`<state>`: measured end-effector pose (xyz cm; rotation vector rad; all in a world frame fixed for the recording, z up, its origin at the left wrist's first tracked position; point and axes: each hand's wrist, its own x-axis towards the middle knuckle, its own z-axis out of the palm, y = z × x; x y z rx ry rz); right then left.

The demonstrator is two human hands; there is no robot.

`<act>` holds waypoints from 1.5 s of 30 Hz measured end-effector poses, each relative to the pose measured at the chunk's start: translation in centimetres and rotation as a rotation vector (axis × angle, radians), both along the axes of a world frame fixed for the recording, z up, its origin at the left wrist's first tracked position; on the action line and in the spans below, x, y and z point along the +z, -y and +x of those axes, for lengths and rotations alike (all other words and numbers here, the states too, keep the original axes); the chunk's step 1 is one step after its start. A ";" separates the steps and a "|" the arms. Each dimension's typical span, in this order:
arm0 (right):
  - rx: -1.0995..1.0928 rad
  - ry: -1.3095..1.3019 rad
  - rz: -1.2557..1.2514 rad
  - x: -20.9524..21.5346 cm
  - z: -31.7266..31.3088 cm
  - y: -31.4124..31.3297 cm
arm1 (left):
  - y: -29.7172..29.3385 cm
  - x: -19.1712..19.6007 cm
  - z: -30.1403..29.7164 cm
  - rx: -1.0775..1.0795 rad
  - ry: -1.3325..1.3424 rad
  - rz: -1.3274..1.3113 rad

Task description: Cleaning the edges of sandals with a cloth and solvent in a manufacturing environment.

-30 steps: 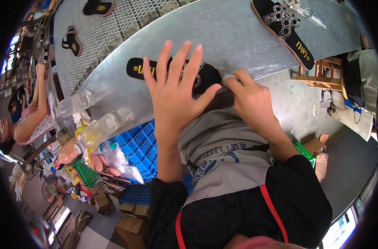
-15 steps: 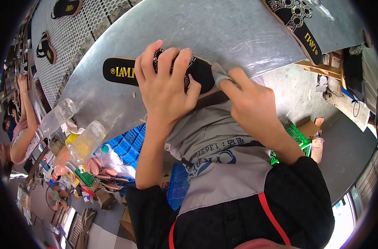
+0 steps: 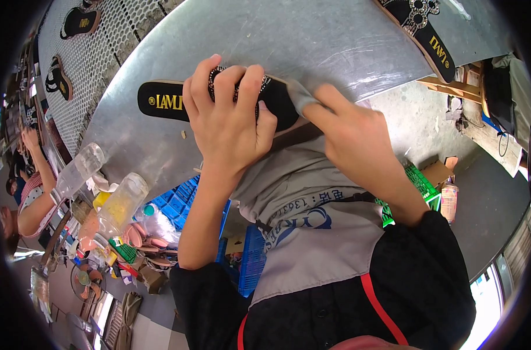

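A black sandal (image 3: 283,108) with a jewelled strap lies on the metal tabletop, its heel end to the left and its toe to the right. My left hand (image 3: 227,114) is closed over the strap, fingers curled across it and thumb at the inner side, hiding much of the upper. A grey cloth (image 3: 300,97) is pinched in my right hand (image 3: 356,131) and bears against the rim of the toe; motion blurs it a little. At the far right lies a second jewelled sandal (image 3: 431,49), apart from both hands.
The metal table (image 3: 160,137) has a curved left edge, with a white honeycomb-patterned surface (image 3: 111,35) beyond carrying more sandals. Clear plastic bottles (image 3: 128,195) stand at the left, near a blue crate (image 3: 181,201). A co-worker's arm (image 3: 35,192) shows at far left. A green crate (image 3: 420,186) is at right.
The cloth in my right hand has shifted slightly left and up along the toe rim. My left hand keeps its hold on the sandal. Sandals on the honeycomb surface have moved nearer.
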<state>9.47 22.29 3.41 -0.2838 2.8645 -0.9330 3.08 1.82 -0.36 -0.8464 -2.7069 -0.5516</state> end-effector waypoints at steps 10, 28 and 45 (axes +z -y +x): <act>0.013 0.085 0.009 0.3 0.2 -0.6 | -0.4 0.0 0.0 0.003 -0.006 -0.031; 0.030 0.036 0.113 0.2 0.6 -0.5 | -0.5 -0.1 -0.1 -0.013 -0.032 -0.018; 0.009 -0.023 0.091 0.5 0.8 0.0 | -0.6 -0.3 -0.2 -0.012 -0.052 0.008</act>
